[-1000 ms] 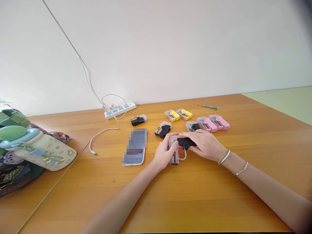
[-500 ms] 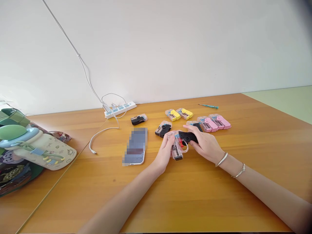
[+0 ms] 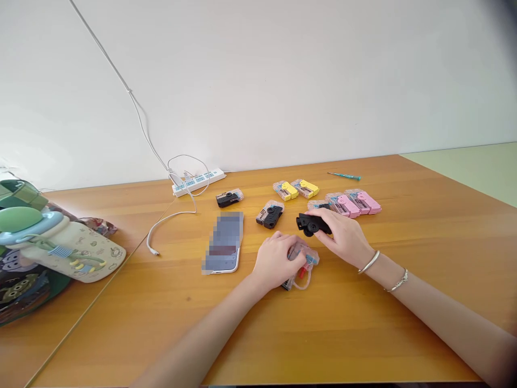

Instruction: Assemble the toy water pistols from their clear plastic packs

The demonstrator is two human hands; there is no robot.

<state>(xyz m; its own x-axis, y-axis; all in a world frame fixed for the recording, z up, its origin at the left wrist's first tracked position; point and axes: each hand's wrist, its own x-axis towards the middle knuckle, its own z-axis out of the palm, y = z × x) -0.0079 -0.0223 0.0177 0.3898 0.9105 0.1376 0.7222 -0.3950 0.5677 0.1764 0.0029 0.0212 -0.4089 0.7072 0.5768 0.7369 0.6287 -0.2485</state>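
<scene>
My left hand [image 3: 279,260] is closed on a clear plastic toy water gun body [image 3: 307,256] with a red trigger and a looped guard, low over the table. Just up and right of it, my right hand [image 3: 342,233] grips a black plastic part [image 3: 313,223], which is apart from the clear body. Behind my hands lie a folded black-and-clear toy [image 3: 270,214], two yellow ones [image 3: 285,190] [image 3: 306,188] and two pink ones [image 3: 343,205] [image 3: 365,201]. Another black-and-clear toy [image 3: 318,205] is partly hidden by my right hand.
A phone [image 3: 224,242] lies left of my hands, with one more black toy [image 3: 229,198] behind it. A power strip [image 3: 200,182] and white cable [image 3: 161,220] are at the back left. A bottle [image 3: 76,245] stands far left. A teal screwdriver [image 3: 345,176] lies at the back right.
The black part has come off the clear body and stays in my right hand. My left hand has moved slightly down and right with the clear body, which is now turned.
</scene>
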